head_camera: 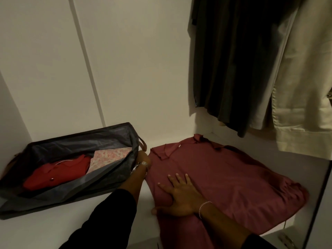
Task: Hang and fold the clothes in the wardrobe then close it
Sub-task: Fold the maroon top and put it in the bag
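Note:
A maroon collared shirt [224,177] lies spread flat on the white wardrobe shelf [71,229], collar toward the back wall. My right hand [179,193] presses flat on its lower left part, fingers straight and spread. My left hand [142,157] reaches to the shirt's left shoulder edge, right beside the grey fabric storage box [75,141]. Its fingers are hidden, so its hold is unclear. Inside the box lie a folded red shirt [59,173] and a folded floral cloth [109,157].
Dark garments [233,69] and a beige garment [301,87] hang at the upper right, their hems just above the shelf's back right. White wardrobe panels [125,60] close the back. The wardrobe's right edge frame [318,203] runs down the right.

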